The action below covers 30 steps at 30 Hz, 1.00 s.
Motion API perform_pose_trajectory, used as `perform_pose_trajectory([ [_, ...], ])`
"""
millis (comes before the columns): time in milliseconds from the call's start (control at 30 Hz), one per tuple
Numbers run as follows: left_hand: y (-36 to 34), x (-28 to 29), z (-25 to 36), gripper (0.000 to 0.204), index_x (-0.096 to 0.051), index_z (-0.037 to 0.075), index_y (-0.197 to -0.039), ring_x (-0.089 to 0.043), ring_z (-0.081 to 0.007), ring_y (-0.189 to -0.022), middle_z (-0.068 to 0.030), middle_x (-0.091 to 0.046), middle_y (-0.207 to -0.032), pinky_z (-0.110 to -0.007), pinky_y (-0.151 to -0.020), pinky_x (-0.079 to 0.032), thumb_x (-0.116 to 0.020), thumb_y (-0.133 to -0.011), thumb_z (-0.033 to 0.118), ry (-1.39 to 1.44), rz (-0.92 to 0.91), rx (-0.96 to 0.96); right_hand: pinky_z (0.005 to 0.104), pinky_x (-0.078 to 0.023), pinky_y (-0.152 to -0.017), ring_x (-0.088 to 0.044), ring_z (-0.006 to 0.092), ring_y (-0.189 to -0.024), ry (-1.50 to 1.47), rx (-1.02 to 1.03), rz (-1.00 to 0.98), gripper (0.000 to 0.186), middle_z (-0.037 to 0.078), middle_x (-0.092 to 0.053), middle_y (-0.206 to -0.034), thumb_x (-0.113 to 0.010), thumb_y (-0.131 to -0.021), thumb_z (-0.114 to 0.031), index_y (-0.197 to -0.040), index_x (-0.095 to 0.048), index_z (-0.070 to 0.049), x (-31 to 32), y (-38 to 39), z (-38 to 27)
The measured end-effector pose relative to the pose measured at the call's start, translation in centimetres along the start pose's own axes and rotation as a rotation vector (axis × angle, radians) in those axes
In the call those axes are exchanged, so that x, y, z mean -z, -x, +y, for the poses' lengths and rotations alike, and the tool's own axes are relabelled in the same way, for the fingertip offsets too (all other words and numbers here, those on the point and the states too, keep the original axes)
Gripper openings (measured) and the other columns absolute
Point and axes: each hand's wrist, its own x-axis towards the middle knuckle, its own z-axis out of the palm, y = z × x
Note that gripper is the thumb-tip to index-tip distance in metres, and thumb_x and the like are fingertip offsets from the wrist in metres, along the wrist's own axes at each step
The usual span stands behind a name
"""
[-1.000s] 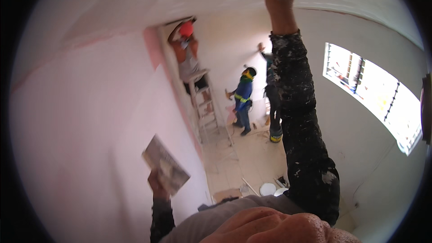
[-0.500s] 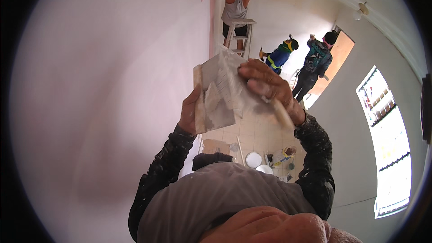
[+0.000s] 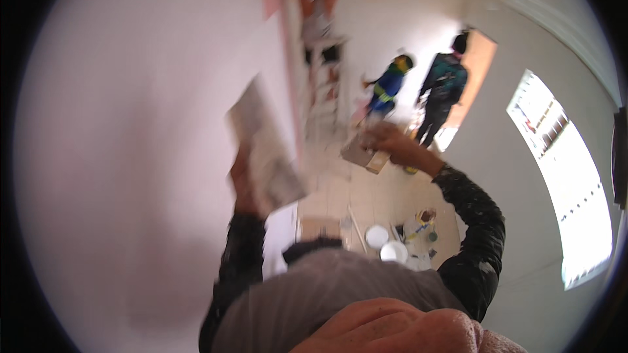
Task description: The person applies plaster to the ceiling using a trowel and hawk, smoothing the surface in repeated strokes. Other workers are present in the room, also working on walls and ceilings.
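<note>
My left hand [image 3: 241, 176] grips a flat, pale rectangular plastering board [image 3: 265, 144] with grey compound smears on it, held upright and tilted beside the pinkish wall [image 3: 163, 157]. My right hand [image 3: 386, 137] is closed on a flat scraper [image 3: 358, 155] with a light wooden edge or handle, apart from the board and to its right. Both tools are blurred by motion, so their exact shapes are unclear. My dark, paint-spattered sleeves reach up from the lower edge.
A co-worker [image 3: 317, 10] in a red cap is on a ladder [image 3: 320, 111]; two others [image 3: 386, 85] [image 3: 445, 78] stand by an orange door [image 3: 477, 72]. On the tiled floor [image 3: 327, 193] lie buckets [image 3: 394, 252], lids, cardboard [image 3: 317, 225] and a stick. A bright window [image 3: 556, 176] is at right.
A second ago my right arm was raised to the ceiling; half a second ago both hands met over the board. Now they have drawn apart, the scraper to the right, the board upright at left.
</note>
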Motion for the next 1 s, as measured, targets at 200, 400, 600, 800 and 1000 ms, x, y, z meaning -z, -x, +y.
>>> perform_pose_trajectory([
  [200, 1.8, 2.7, 6.9, 0.060, -0.047, 0.004, -0.146, -0.061, -0.0205, -0.112, -0.0075, -0.060, -0.128, -0.039, -0.095, -0.052, -0.040, -0.108, 0.050, 0.242, 0.108, 0.179, 0.0391, -0.054, -0.073, -0.069, 0.0328, -0.085, -0.378, -0.859, 1.112, 0.024, 0.017, -0.071, -0.098, -0.062, -0.093, -0.009, -0.115, -0.066, 0.000, 8.9, 10.6, 18.5],
  [400, 3.7, 9.5, 2.8, 0.063, -0.043, 0.006, -0.150, -0.059, -0.0237, -0.117, -0.0072, -0.059, -0.134, -0.040, -0.098, -0.051, -0.047, -0.106, 0.051, 0.133, 0.209, 0.165, 0.0521, -0.049, -0.097, -0.067, 0.0418, -0.105, 1.163, -1.095, 1.373, 0.054, 0.021, -0.070, -0.116, -0.069, -0.085, -0.009, -0.139, -0.061, -0.012, 40.0, 29.2, 29.2],
  [600, 6.3, 8.2, 5.5, 0.063, -0.044, 0.004, -0.148, -0.060, -0.0231, -0.114, -0.0081, -0.060, -0.130, -0.039, -0.097, -0.052, -0.044, -0.107, 0.051, 0.459, 0.259, 0.241, 0.0388, -0.051, -0.086, -0.063, 0.0281, -0.099, 0.283, -0.607, 1.884, 0.059, 0.013, -0.066, -0.112, -0.068, -0.088, -0.003, -0.144, -0.049, -0.003, 53.2, 20.8, 22.2],
  [800, 6.7, 9.1, 6.3, 0.062, -0.046, 0.004, -0.146, -0.061, -0.0215, -0.110, -0.0076, -0.061, -0.126, -0.037, -0.095, -0.052, -0.042, -0.107, 0.052, 0.136, 0.309, 0.112, 0.0416, -0.027, -0.121, -0.031, 0.0347, -0.148, -0.584, 0.180, 2.175, 0.087, 0.019, -0.028, -0.165, -0.057, -0.091, 0.012, -0.164, -0.015, -0.007, 46.4, -8.7, 3.8],
  [1000, 4.8, 2.4, 6.9, 0.061, -0.049, 0.004, -0.142, -0.063, -0.0201, -0.104, -0.0073, -0.063, -0.121, -0.036, -0.091, -0.054, -0.041, -0.108, 0.053, 0.155, 0.288, 0.100, 0.0469, -0.046, -0.105, -0.055, 0.0335, -0.125, -1.016, 0.179, 1.306, 0.057, 0.019, -0.052, -0.138, -0.063, -0.095, -0.004, -0.147, -0.039, 0.000, 35.4, -13.3, -6.8],
])
